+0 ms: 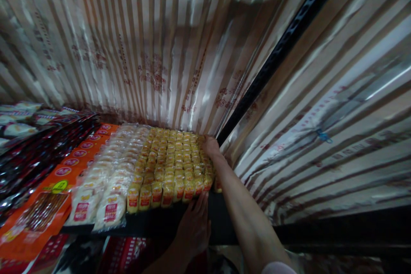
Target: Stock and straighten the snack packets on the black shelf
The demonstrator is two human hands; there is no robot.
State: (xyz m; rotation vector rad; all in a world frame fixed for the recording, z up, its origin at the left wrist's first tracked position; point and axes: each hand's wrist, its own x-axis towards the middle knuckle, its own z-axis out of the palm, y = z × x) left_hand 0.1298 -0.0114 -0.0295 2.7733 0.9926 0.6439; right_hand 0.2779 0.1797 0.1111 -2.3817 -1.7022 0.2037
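the fingers of the left hand (194,222) lie spread and flat against the front ends of the yellow packets (175,167), gripping nothing, the palm resting at the dark shelf edge (154,222). the right hand (211,146) is reached deep to the back right corner of the same block of packets, where its fingers curl over the far row; whether they are pinched on a packet or only pressing on it cannot be told, as the fingertips are lost among the wrappers. the packets stand in tight rows on the shelf, between the white packets (105,180) on their left and the striped plastic curtain (321,137) on their right. to square this block well, it seems best to keep the front hand broad and even so the near row stays level, and to draw or press with the back hand along the row rather than downward, since the wrappers look slick and a single packet could tip or slide out of line. the orange packs (48,197) further left lie apart from both hands. much is hard to read: the print on the wrappers is too small, the striped curtain behind is smeared by blur and glare, the shelf below is dark, and the left forearm is cut off by the bottom edge.
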